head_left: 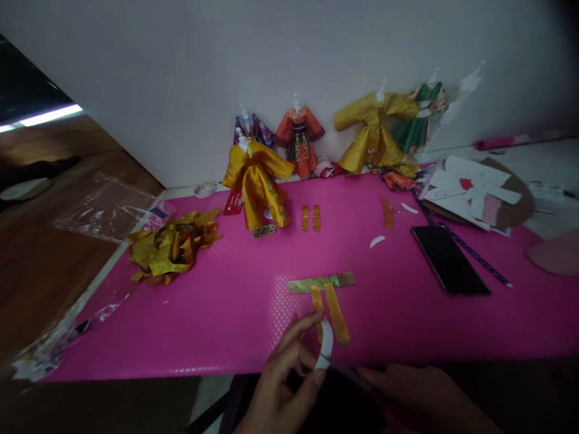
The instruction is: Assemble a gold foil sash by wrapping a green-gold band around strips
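Observation:
A curved white strip (326, 340) is pinched between the thumb and fingers of my left hand (287, 374) at the table's front edge. My right hand (420, 395) is low, to the right of it, in dim light and blurred. From it a thin dark tool (348, 372), perhaps scissors, reaches to the strip's lower end. Just beyond my left hand, a greenish-gold strip (296, 286) lies crosswise, with two yellow strips (337, 313) running down from it; my fingers partly cover the left one.
Small robed dress forms (260, 181) lean along the wall behind the pink table cover (226, 313). Gold fabric scraps (174, 247) are heaped at the left. At the right lie a black phone (450, 260), a dark pen (474, 253) and white paper pieces (473, 187).

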`<state>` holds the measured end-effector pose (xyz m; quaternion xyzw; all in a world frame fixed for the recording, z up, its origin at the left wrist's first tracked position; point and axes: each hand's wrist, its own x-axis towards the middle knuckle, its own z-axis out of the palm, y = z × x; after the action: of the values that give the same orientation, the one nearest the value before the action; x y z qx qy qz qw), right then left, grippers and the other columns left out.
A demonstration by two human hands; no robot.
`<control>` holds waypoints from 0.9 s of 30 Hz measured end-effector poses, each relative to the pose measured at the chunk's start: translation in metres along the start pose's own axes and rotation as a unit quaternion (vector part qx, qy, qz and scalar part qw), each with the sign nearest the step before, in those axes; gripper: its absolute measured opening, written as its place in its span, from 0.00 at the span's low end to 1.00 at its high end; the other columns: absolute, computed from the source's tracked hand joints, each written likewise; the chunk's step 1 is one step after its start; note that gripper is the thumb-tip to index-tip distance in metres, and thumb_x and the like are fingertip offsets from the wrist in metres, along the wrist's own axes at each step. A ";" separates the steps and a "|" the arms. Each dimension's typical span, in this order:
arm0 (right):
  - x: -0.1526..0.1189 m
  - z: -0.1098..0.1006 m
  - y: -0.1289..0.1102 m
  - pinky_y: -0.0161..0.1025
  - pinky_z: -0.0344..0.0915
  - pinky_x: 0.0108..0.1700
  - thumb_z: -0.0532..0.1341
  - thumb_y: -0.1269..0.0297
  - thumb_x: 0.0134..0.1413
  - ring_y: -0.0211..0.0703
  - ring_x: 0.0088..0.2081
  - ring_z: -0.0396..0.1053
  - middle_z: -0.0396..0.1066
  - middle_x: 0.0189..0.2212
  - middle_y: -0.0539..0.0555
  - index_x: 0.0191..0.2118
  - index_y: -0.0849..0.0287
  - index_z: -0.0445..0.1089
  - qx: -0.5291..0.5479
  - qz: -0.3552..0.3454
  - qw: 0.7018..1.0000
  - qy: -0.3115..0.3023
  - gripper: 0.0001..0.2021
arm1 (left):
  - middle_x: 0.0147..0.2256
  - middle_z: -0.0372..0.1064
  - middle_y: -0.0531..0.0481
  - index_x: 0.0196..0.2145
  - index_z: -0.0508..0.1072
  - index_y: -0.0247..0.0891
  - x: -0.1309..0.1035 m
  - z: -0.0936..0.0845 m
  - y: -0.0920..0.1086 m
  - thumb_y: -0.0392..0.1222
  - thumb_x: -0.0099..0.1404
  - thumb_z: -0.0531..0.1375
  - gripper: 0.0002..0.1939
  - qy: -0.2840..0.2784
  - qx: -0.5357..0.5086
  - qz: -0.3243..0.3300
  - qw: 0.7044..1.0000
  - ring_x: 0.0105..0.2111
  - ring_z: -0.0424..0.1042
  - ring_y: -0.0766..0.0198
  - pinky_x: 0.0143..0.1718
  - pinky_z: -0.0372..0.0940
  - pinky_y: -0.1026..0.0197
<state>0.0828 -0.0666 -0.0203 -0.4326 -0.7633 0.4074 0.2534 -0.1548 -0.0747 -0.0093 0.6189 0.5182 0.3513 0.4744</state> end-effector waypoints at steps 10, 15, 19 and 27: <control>-0.003 -0.030 0.014 0.30 0.72 0.33 0.62 0.71 0.52 0.39 0.31 0.75 0.78 0.37 0.53 0.59 0.50 0.66 -0.057 -0.089 0.994 -0.017 0.27 | 0.61 0.61 0.41 0.32 0.64 0.42 0.014 -0.019 -0.010 0.34 0.66 0.54 0.05 0.085 0.267 0.096 0.955 0.62 0.59 0.51 0.63 0.44 0.31; 0.003 -0.027 0.011 0.32 0.73 0.36 0.60 0.73 0.53 0.38 0.32 0.76 0.78 0.36 0.51 0.59 0.50 0.65 -0.077 -0.075 0.994 -0.025 0.27 | 0.54 0.68 0.39 0.36 0.71 0.41 0.028 -0.048 -0.034 0.37 0.65 0.55 0.05 0.175 0.454 0.075 0.870 0.54 0.68 0.48 0.59 0.47 0.27; 0.004 -0.025 0.010 0.31 0.73 0.35 0.59 0.74 0.53 0.37 0.29 0.75 0.78 0.32 0.51 0.58 0.51 0.67 -0.078 -0.066 0.994 -0.028 0.26 | 0.48 0.74 0.40 0.43 0.74 0.42 0.036 -0.063 -0.051 0.40 0.64 0.57 0.10 0.219 0.535 0.035 0.815 0.46 0.73 0.47 0.56 0.51 0.29; 0.007 -0.027 0.004 0.30 0.72 0.34 0.59 0.75 0.50 0.38 0.31 0.75 0.78 0.34 0.52 0.56 0.51 0.70 -0.068 -0.064 0.995 -0.021 0.26 | 0.45 0.75 0.43 0.38 0.77 0.43 0.039 -0.064 -0.069 0.44 0.66 0.57 0.09 0.203 0.539 0.011 0.817 0.45 0.73 0.47 0.56 0.52 0.31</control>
<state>0.1012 -0.0486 -0.0084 -0.3908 -0.8204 0.3465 0.2326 -0.2268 -0.0219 -0.0577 0.6957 0.7026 0.1389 -0.0551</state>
